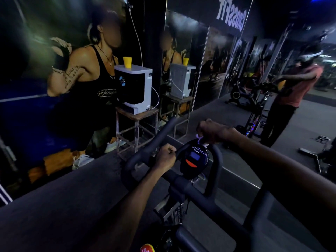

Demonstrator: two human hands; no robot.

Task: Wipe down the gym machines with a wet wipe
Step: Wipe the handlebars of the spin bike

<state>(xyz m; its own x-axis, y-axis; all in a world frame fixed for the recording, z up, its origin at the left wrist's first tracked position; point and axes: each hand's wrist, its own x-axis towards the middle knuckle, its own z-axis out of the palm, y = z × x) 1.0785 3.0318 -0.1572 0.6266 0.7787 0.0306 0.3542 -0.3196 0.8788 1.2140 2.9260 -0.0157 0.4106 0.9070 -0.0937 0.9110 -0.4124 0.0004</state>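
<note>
Item: exercise bike [183, 195], dark frame, standing before a mirrored wall; only its front end is in view. Handlebar [145, 151] loops forward on both sides of a small oval console [195, 157].

Left hand [166, 156]: fist curled round the inner handlebar just left of the console, judged to steady the bike while the other hand works.

Right hand [214, 132]: fingers curled, bunching a pale wet wipe [201, 140] against the top edge of the console. Only a scrap of the wipe shows beneath the fingers. Judged step: wiping the console housing, the hand held above so it can press downward.

Console markings: blue screen, orange-red button below, a white line-pattern logo above. No letters can be read.

Bike knob [147, 249]: red and yellow, bottom edge of view; its print is too small to read.

Background: water dispenser [135, 88] on a wooden stool [136, 124], raised presumably to serving height; yellow cup [127, 62] on its top; round blue logo on its side, illegible. Wall poster [72, 79] of an athlete; chest lettering indistinct. Mirror [236, 60] carries reversed "CROSSFIT" lettering [231, 17] and the reflection of a person in a reddish shirt.
</note>
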